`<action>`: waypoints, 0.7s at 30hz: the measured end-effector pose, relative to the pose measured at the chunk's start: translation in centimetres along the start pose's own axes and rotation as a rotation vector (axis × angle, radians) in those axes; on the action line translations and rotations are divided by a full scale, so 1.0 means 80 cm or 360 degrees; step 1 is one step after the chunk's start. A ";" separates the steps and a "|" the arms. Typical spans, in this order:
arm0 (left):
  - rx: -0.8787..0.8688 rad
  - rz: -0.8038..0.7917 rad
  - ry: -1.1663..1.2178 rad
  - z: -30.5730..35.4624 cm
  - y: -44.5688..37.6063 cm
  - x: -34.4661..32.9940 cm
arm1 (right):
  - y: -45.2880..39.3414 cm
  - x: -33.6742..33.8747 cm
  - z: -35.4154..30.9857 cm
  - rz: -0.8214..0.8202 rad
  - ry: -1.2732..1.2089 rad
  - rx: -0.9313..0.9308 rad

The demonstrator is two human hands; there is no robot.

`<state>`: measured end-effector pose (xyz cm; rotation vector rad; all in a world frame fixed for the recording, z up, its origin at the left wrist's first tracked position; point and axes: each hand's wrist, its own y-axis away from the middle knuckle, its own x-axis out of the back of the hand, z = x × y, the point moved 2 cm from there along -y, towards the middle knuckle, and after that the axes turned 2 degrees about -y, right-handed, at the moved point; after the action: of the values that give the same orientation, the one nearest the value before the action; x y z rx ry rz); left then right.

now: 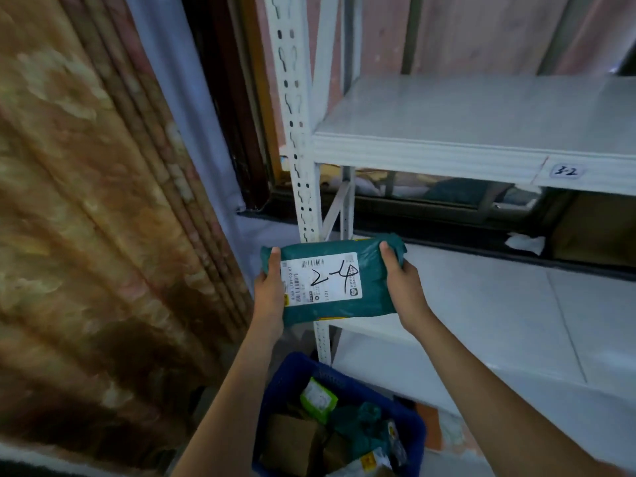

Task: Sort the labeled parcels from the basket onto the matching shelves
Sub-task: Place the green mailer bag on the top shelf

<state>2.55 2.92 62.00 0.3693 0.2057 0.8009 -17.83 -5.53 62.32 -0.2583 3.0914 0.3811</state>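
A teal plastic parcel (373, 287) is held up in front of the white shelf rack. Its white label (320, 278) carries a handwritten "2-4". My left hand (270, 290) grips its left end with the thumb on top. My right hand (402, 287) grips its right end the same way. Below my arms stands the blue basket (418, 428), holding several parcels: brown cardboard boxes, a green-and-white packet and a teal bag. An upper shelf (481, 132) bears a tag reading "3-2" (566, 172). A lower white shelf (499, 304) lies behind the parcel.
A patterned brown curtain (103, 218) hangs at the left, beside a pale lining and a dark window frame. The rack's slotted white upright (296, 132) rises just behind the parcel. A crumpled white paper (525, 242) lies on the dark sill at right.
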 end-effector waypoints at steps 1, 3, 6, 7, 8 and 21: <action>-0.0023 -0.0073 -0.0027 0.007 -0.008 -0.005 | 0.004 -0.001 -0.005 0.0076 -0.0005 0.0005; -0.0075 -0.0260 -0.0078 0.019 -0.014 -0.017 | 0.014 0.004 -0.011 0.0260 -0.0032 -0.0008; -0.0138 -0.0533 -0.0167 0.038 -0.012 -0.043 | 0.040 0.021 -0.024 0.0550 -0.0086 0.0000; -0.0137 -0.0606 -0.0198 0.043 -0.009 -0.054 | 0.049 0.029 -0.028 0.0637 -0.0110 0.0001; -0.0132 -0.0675 -0.0209 0.047 -0.005 -0.063 | 0.059 0.036 -0.033 0.0707 -0.0124 0.0002; -0.0188 -0.1382 -0.0228 0.028 0.210 -0.193 | 0.264 0.209 -0.082 0.1324 -0.0201 0.0209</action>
<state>-18.34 1.79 71.41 0.1900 0.1611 -0.0701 -37.82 10.34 73.13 1.0271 2.9128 0.1745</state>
